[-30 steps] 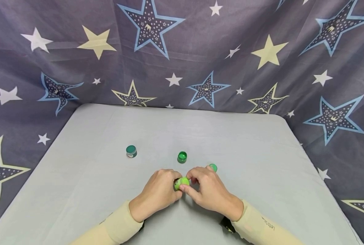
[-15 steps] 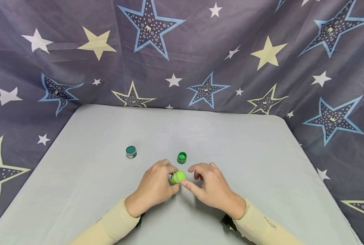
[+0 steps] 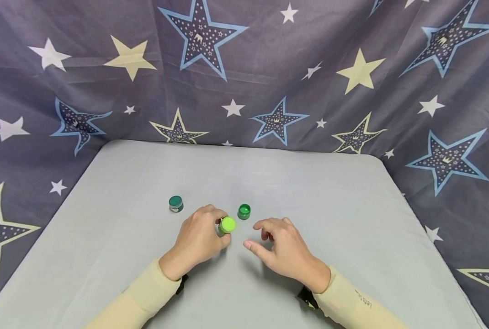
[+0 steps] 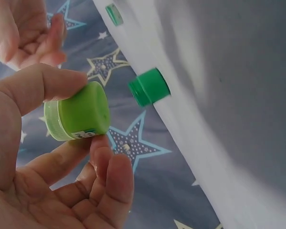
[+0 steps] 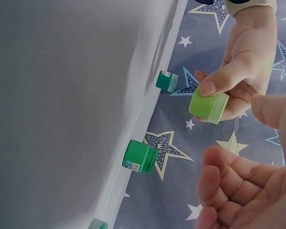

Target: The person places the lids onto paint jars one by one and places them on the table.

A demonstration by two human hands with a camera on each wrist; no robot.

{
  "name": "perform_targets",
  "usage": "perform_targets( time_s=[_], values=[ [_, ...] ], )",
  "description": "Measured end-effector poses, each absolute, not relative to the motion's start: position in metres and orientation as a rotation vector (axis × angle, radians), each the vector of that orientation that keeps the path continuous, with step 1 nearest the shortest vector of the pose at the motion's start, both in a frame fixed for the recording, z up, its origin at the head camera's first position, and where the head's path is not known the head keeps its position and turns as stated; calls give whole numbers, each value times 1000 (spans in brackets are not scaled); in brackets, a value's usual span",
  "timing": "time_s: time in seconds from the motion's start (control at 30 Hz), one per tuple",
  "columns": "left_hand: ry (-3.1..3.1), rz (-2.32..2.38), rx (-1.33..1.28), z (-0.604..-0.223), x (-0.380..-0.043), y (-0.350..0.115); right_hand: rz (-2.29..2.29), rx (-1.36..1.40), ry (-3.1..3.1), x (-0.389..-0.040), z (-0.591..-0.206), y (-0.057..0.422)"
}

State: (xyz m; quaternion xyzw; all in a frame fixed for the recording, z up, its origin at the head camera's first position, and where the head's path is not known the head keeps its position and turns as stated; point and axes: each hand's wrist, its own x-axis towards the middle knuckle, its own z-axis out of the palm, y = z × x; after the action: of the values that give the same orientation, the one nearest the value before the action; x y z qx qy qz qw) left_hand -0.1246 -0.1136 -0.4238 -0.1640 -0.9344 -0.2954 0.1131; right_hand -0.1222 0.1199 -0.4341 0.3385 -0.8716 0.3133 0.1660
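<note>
My left hand (image 3: 199,235) holds a small lime-green paint jar (image 3: 227,225), pinched between thumb and fingers, its round lime end facing up toward the head camera. In the left wrist view the jar (image 4: 83,112) shows a printed label. My right hand (image 3: 283,249) is apart from it to the right, thumb and fingers spread and loosely bent, with nothing between them. Just beyond, between the two hands, stands a green paint jar (image 3: 244,211) without a lid; its threaded neck shows in the right wrist view. Past the left hand is a teal jar (image 3: 176,204) with its top covered.
A mint-green jar (image 5: 98,223) stands at the lower edge of the right wrist view; in the head view my right hand hides it. Everything stands on a table with a pale grey cloth (image 3: 331,192). A dark star-patterned curtain (image 3: 236,77) hangs behind and at the sides.
My left hand has moved left and away from me with the lime-green jar. The right fingers, at the jar a second ago, are now apart from it, and the right hand has nearly stopped.
</note>
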Motion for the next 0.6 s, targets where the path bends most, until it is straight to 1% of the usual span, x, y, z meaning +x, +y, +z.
perform_targets(
  time_s=[0.3,0.6],
  values=[
    [-2806,-794,-429,-423,-139,-126,878,955,-2510,-124,-434,123],
    [-2936,-742,-353,-423,-167,-143,857,948,-2518,-127,-435,129]
  ],
)
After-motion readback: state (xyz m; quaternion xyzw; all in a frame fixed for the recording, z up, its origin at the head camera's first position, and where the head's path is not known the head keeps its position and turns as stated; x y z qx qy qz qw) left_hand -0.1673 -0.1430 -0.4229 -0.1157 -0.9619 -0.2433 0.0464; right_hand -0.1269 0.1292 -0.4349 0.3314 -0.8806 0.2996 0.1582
